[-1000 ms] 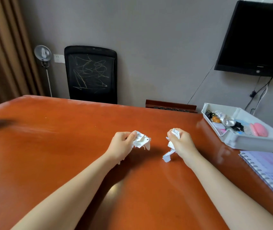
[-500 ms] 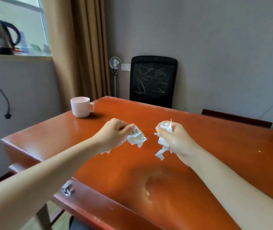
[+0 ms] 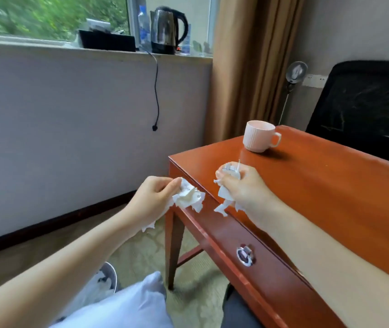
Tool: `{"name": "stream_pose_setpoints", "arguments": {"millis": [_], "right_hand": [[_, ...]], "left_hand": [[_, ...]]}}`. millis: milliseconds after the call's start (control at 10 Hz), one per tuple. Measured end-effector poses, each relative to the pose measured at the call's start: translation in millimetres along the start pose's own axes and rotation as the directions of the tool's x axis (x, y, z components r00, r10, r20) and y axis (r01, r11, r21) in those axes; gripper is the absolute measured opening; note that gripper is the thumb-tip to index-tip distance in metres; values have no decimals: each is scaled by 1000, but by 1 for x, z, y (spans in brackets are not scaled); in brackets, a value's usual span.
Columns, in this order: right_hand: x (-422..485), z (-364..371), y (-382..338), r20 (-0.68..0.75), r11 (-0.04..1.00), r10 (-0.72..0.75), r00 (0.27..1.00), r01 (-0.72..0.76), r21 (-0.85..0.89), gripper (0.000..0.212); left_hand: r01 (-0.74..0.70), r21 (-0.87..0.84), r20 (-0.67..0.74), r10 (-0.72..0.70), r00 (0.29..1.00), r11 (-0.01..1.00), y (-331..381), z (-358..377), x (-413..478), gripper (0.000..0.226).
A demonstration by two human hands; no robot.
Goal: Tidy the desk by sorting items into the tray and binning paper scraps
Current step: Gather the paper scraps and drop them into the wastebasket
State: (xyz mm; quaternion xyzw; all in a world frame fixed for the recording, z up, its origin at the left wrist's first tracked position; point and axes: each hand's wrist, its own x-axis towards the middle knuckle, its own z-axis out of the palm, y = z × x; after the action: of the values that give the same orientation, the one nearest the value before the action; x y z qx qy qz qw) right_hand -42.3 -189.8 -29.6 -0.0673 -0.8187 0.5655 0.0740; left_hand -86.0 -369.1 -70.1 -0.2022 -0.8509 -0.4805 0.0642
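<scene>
My left hand (image 3: pixel 152 197) is closed on a crumpled wad of white paper scraps (image 3: pixel 188 198), held in the air just past the desk's left corner. My right hand (image 3: pixel 240 185) grips a second bunch of white paper scraps (image 3: pixel 226 185) above the desk's front edge. The red-brown wooden desk (image 3: pixel 318 185) fills the right side. Below my left forearm, on the floor, stands a bin (image 3: pixel 108 280) lined with a white plastic bag (image 3: pixel 127 304), with paper inside. The tray is out of view.
A pale pink cup (image 3: pixel 258 136) stands near the desk's far left corner. A black office chair (image 3: pixel 363 107) is behind the desk. A drawer with a metal pull (image 3: pixel 245 255) faces me. A kettle (image 3: pixel 167 29) sits on the windowsill, its cord hanging down the wall.
My view has swung left and down, off the tray and notebook, to the desk's left corner and the floor bin. Both hands have carried their paper scraps left to the desk edge.
</scene>
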Motion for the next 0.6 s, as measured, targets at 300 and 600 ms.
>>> {"name": "stream_pose_setpoints", "arguments": {"millis": [300,600], "right_hand": [[39,161,25,317,999,10,948,6,-49,13],[75,288,91,421,954,297,857,-284,-96,11]], "left_hand": [[344,-63,-165,-349,922,937,-144,-57,-36,43],[686,-306,-294,-751,592,660,-299,-79,-66,41]]}}
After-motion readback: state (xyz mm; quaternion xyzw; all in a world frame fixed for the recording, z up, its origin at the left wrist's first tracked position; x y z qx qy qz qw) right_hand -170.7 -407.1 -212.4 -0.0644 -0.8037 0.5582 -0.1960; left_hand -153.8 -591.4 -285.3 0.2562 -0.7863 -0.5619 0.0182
